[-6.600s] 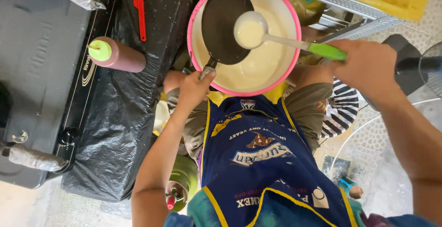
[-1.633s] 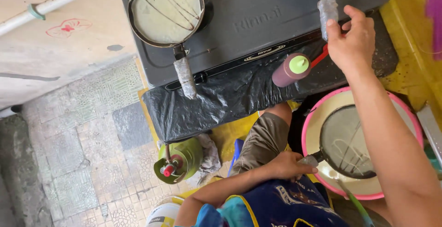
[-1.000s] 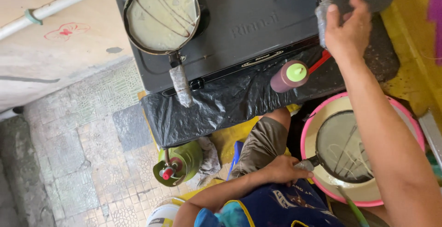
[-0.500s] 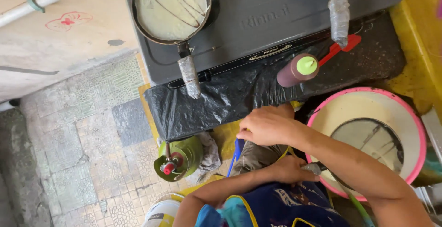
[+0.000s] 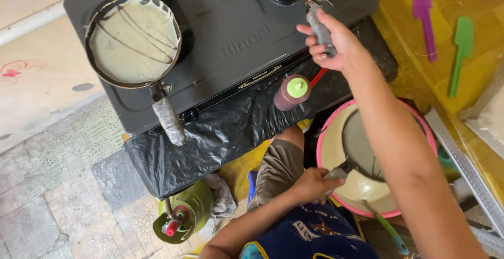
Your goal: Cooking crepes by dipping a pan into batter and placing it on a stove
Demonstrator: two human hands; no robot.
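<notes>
Black stove (image 5: 226, 44) on tiled floor (image 5: 47, 185), right hand (image 5: 333, 41) gripping pan handle (image 5: 319, 25), left hand (image 5: 315, 185) clutching strainer handle (image 5: 336, 173)

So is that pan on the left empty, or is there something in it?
Not empty. The left pan sits on the stove holding a pale layer of batter across its bottom, streaked with thin dark lines.

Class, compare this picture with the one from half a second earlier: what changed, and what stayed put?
The right hand rose from the lap and gripped the far pan's wrapped handle. The left hand kept hold of the dark pan in the pink-rimmed batter basin; the maroon squeeze bottle stayed.
</notes>
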